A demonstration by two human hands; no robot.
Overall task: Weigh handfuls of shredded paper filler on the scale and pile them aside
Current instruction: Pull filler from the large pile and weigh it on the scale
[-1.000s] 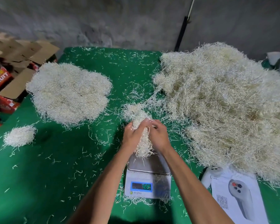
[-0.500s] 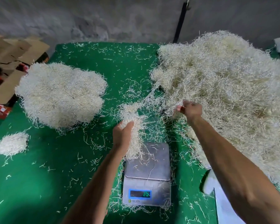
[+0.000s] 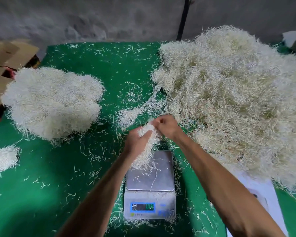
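A small digital scale (image 3: 150, 189) with a steel pan and a lit blue display stands on the green table near me. My left hand (image 3: 137, 142) grips a handful of shredded paper filler (image 3: 146, 151) that hangs down onto the far edge of the pan. My right hand (image 3: 166, 125) pinches the top of that same handful, fingers curled. A huge heap of cream filler (image 3: 237, 100) fills the right side. A rounded pile of filler (image 3: 51, 101) lies at the left.
A small filler clump (image 3: 3, 159) sits at the left edge. Loose strands litter the green table (image 3: 41, 194). Flattened cardboard boxes (image 3: 5, 57) lie beyond the far left corner. A white sheet (image 3: 266, 202) lies at the right near me. A black pole (image 3: 183, 19) leans against the wall.
My right hand reached out to the big heap half a second ago and has come back to the handful in my left hand. The view has shifted slightly.
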